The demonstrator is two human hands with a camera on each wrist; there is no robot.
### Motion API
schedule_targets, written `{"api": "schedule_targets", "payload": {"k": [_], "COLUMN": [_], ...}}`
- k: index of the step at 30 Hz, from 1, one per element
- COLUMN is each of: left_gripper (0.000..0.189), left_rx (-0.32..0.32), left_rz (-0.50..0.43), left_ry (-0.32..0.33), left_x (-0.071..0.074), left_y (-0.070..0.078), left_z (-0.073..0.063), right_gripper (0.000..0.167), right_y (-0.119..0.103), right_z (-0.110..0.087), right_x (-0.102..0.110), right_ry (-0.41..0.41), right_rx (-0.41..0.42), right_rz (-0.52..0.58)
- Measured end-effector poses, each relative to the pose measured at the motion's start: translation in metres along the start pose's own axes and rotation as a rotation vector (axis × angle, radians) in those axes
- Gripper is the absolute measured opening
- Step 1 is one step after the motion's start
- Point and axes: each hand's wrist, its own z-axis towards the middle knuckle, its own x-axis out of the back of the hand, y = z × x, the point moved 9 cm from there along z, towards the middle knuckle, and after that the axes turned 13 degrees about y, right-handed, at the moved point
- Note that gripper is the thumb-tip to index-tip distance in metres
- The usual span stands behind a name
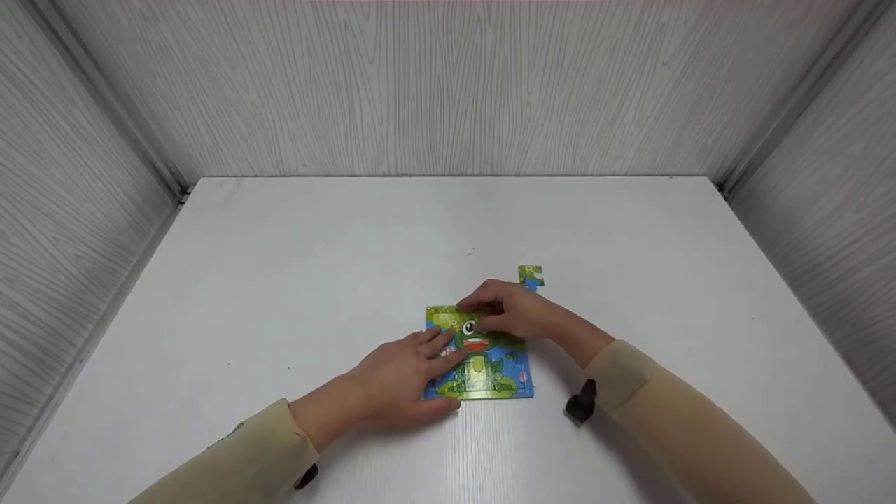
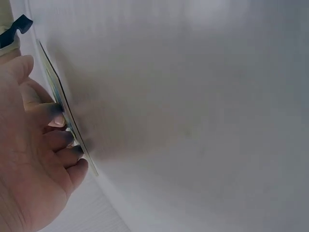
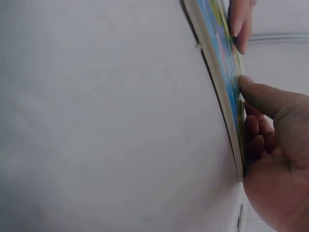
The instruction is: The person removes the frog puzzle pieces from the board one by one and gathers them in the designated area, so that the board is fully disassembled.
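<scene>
Green-blue glossy square puzzle [image 1: 479, 374] on white table [image 1: 294, 266], left fingers [image 1: 446, 362] apart across it, right fingers [image 1: 484, 294] bent, grip unclear

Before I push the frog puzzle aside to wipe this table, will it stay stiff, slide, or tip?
The frog puzzle is probably stiff, since its edge looks straight and board-like. Lying flat and thin, it should slide rather than tip. Lifted at a slant, it might shed pieces, as a loose jigsaw piece lies nearby.
</scene>
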Motion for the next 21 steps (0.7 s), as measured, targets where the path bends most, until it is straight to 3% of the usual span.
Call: {"api": "schedule_targets", "payload": {"k": [21], "left_gripper": [0.081], "left_rx": [-0.006], "left_rz": [0.001], "left_ry": [-0.004], "left_x": [-0.0042], "left_y": [0.0009], "left_z": [0.0004], "right_gripper": [0.032], "right_y": [-0.0017], "right_z": [0.0], "right_x": [-0.0061], "right_ry": [-0.035], "right_rx": [0.071], "right_rz": [-0.038]}}
